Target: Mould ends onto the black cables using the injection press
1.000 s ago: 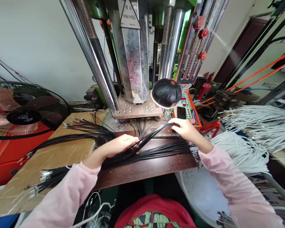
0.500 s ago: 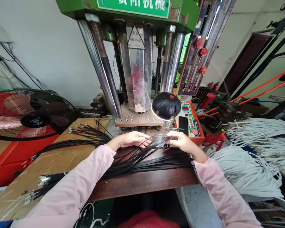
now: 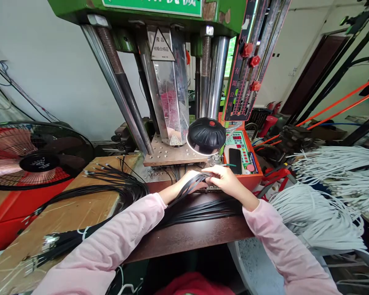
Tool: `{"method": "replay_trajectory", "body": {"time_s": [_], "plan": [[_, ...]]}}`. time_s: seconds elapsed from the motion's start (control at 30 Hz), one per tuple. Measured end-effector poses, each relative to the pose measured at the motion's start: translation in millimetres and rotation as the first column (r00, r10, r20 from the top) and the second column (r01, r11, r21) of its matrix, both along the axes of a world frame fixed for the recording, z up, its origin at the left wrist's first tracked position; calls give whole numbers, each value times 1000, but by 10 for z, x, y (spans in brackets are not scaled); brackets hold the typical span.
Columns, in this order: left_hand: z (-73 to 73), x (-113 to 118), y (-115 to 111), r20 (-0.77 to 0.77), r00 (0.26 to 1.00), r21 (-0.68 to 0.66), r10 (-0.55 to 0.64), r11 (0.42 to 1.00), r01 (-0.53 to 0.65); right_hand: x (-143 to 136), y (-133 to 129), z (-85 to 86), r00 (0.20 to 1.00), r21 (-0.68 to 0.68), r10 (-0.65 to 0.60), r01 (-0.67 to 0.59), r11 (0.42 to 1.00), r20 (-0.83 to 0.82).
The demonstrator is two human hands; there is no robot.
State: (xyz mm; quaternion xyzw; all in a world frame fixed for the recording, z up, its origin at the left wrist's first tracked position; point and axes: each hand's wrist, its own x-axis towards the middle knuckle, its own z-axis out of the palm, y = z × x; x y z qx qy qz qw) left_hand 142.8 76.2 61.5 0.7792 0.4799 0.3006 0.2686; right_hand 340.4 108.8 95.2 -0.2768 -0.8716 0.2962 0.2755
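A bunch of thin black cables arches across my left hand in front of the press. My left hand is around the bunch, its fingers partly hidden behind the cables. From the right, my right hand pinches the same cables between thumb and fingers, close to the left fingertips. More black cables lie flat on the brown table below both hands. Just behind the hands stands the press's drilled metal plate, with a few cable ends visible under its front edge.
A black lamp head hangs just above my right hand. Beside it stands an orange control box with a phone on it. White cables are heaped at right. A fan stands left, near more black cables.
My left hand has moved right, up to the right hand, and the cables now lie gathered across it. Before, its fingers were stretched out beside them. The view has shifted slightly.
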Motion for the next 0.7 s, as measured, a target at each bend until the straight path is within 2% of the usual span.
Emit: {"method": "replay_trajectory", "body": {"time_s": [0.07, 0.13, 0.17, 0.23, 0.3, 0.37, 0.43, 0.5, 0.57, 0.63, 0.7], "plan": [[-25, -9, -9, 81, 995, -76, 50, 996, -44, 44, -33, 63, 980, 188, -109, 77, 979, 167], [-54, -5, -9, 230, 966, -214, 120, 974, -70, 69, -74, 109, 908, 374, -236, 98, 922, 345], [-69, 2, -7, 290, 943, -283, 162, 956, -77, 74, -89, 119, 860, 427, -287, 91, 900, 421], [-93, 22, -4, 342, 908, -379, 242, 920, -103, 73, -92, 115, 778, 432, -333, 88, 898, 533], [-102, 40, -6, 362, 881, -431, 305, 893, -132, 66, -56, 80, 762, 356, -322, 129, 926, 562], [-92, 50, -12, 415, 850, -473, 325, 875, -104, 64, 5, 31, 835, 233, -263, 167, 958, 484], [-65, 52, -23, 471, 827, -498, 308, 866, -39, 67, 58, -18, 930, 24, -156, 158, 987, 332], [-32, 53, -35, 486, 829, -484, 275, 875, -6, 75, 83, -54, 984, -228, -41, 80, 970, 171], [-9, 57, -39, 465, 850, -453, 249, 891, -14, 83, 80, -68, 998, -392, 21, 5, 920, 62], [-12, 64, -30, 405, 890, -409, 212, 912, -31, 92, 62, -63, 999, -421, 22, -4, 907, 36], [-40, 70, -5, 307, 937, -320, 164, 945, -61, 101, 46, -48, 998, -382, -1, 23, 924, 58]]}}
